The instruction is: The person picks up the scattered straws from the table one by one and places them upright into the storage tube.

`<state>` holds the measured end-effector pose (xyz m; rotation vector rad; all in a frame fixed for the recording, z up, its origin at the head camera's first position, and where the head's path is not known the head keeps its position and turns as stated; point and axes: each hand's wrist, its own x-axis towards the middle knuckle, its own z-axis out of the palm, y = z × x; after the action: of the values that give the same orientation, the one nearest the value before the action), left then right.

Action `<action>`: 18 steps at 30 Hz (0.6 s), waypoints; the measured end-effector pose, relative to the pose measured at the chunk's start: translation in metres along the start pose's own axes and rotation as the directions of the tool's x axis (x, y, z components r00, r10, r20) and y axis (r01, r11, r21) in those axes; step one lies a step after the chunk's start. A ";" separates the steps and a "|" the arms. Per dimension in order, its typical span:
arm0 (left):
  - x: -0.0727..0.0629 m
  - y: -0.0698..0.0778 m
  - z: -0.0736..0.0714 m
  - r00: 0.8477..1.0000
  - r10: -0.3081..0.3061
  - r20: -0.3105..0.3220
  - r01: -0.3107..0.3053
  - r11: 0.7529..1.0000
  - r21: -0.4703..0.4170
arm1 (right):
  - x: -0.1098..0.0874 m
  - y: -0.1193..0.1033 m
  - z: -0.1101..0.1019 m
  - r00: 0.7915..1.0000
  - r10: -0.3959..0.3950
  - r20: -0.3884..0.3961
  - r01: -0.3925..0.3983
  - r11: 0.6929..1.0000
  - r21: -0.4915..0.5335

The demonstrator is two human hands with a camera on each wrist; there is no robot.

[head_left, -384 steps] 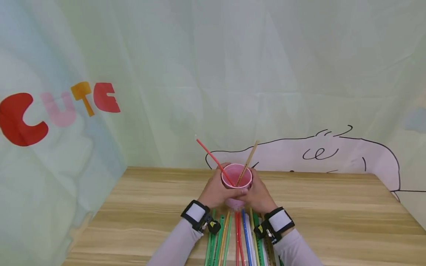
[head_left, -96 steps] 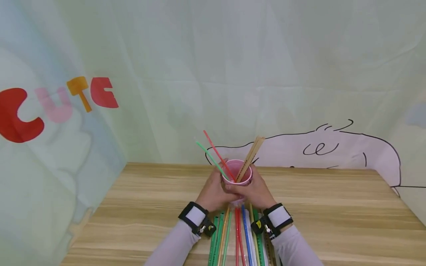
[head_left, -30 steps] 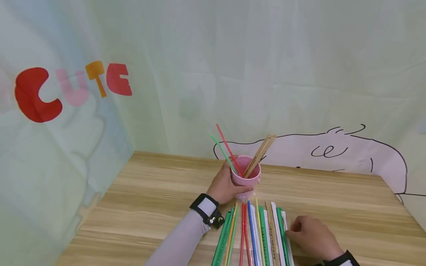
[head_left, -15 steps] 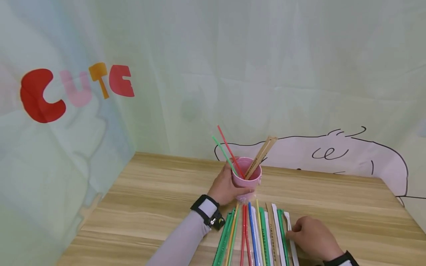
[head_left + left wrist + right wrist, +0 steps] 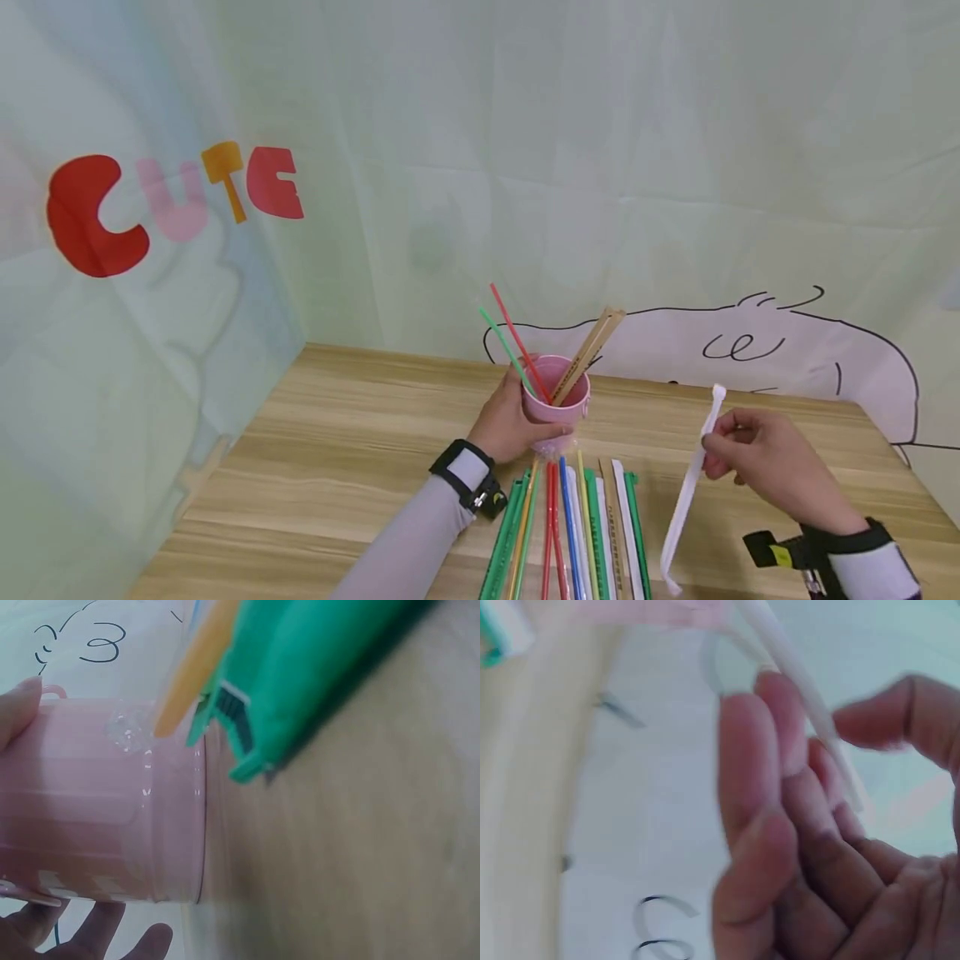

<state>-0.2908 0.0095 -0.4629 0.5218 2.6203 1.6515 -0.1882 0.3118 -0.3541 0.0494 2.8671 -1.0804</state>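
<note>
Left hand (image 5: 507, 423) grips pink cup (image 5: 566, 414), presumably steadying it; right hand (image 5: 776, 462) pinches white straw (image 5: 687, 493) above its middle, lower end free.

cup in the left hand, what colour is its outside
The cup is pink; the left wrist view shows it best.

The person's left hand (image 5: 510, 427) and right hand (image 5: 787, 467) are both bare. The left arm wears a long sleeve (image 5: 408, 537), which is pale grey with a light lilac tone and some small wrinkles near the wrist. Around this wrist there is a black strap (image 5: 447, 457) with a white rectangular patch (image 5: 468, 469), and a small black camera (image 5: 492, 502) is fixed to it. The right wrist has a similar black strap (image 5: 843, 540) with a white patch (image 5: 877, 573), and its black camera (image 5: 762, 548) carries a yellow mark (image 5: 782, 556).
</note>
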 end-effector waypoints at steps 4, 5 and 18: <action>0.000 0.000 0.000 1.000 0.007 0.000 -0.007 1.000 0.003 | 0.003 -0.019 -0.018 0.984 -0.109 -0.139 0.115 0.993 0.038; 0.000 0.000 0.000 1.000 0.009 0.000 -0.009 1.000 0.005 | 0.004 -0.025 -0.021 0.974 -0.135 -0.182 0.146 0.988 0.050; 0.000 0.003 0.000 1.000 0.018 0.009 -0.017 1.000 -0.025 | 0.024 -0.077 -0.015 0.861 -0.196 -0.469 0.314 0.930 0.188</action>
<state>-0.2899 0.0105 -0.4607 0.5516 2.5932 1.6800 -0.2179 0.2642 -0.2942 -0.0896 3.1674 -1.6970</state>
